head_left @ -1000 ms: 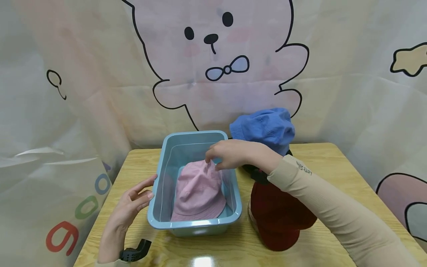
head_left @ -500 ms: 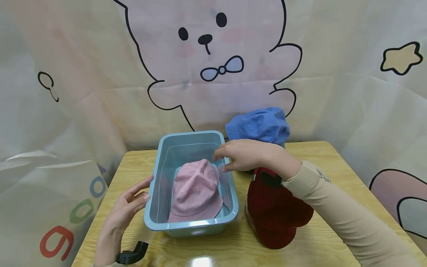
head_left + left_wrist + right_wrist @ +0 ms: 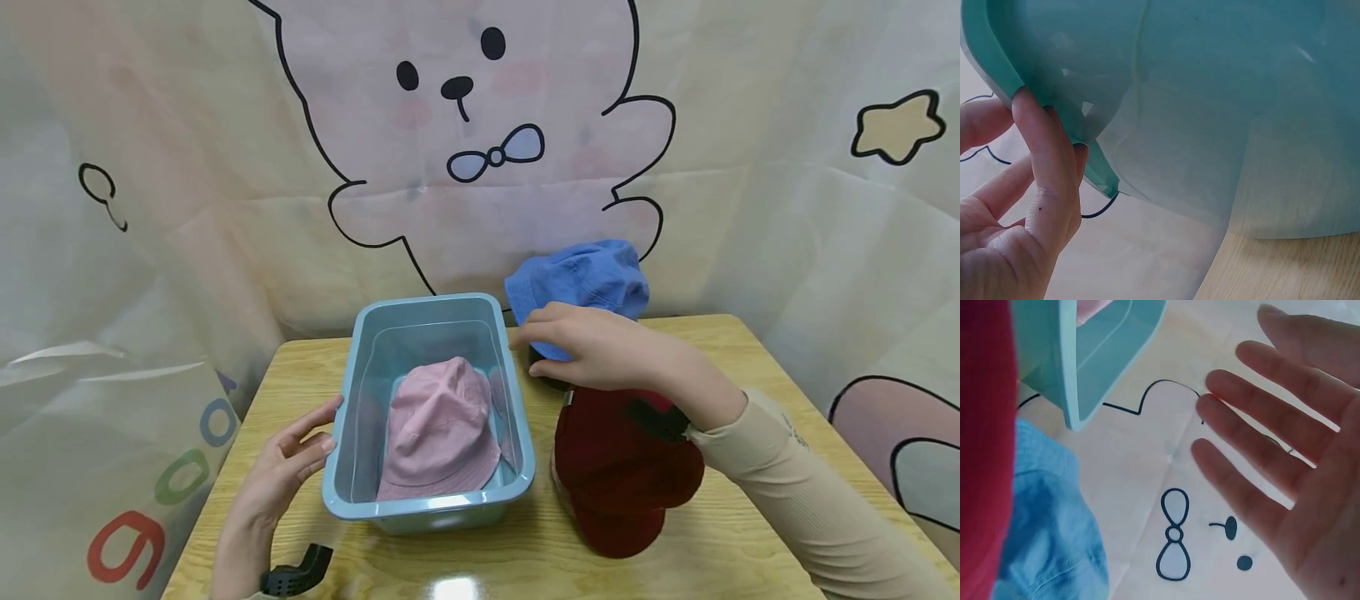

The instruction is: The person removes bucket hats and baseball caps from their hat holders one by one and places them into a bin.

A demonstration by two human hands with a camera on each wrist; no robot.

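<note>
1. Left grip (image 3: 281, 467), left of centre: the fingers reach out nearly straight, their tips touching the left rim of the blue bin (image 3: 416, 505) without closing round it. The left wrist view shows these fingertips at the underside of the rim, upper left.
2. Right grip (image 3: 592, 343), right of centre: the hand holds nothing. In the right wrist view its fingers are extended and slightly fanned, well apart from the blue hat at lower left.
3. Pink hat (image 3: 442, 429), centre: it lies inside the bin, in the half toward the bottom of the frame, crown up. The bin's left wall stands between it and the left grip; it lies below and to the left of the right grip.
4. Blue hat (image 3: 581, 279), upper right of centre: it is partly hidden by the right grip in the head view. A black thing (image 3: 535, 359), mostly hidden, shows at its lower edge.
5. Red cap (image 3: 622, 467), lower right of centre: the right wrist and sleeve (image 3: 810, 492) overlap its upper right part.
6. Wooden surface (image 3: 315, 367): it carries the bin and the headwear. A pale backdrop (image 3: 750, 208) with a cartoon bear fills the upper frame.
</note>
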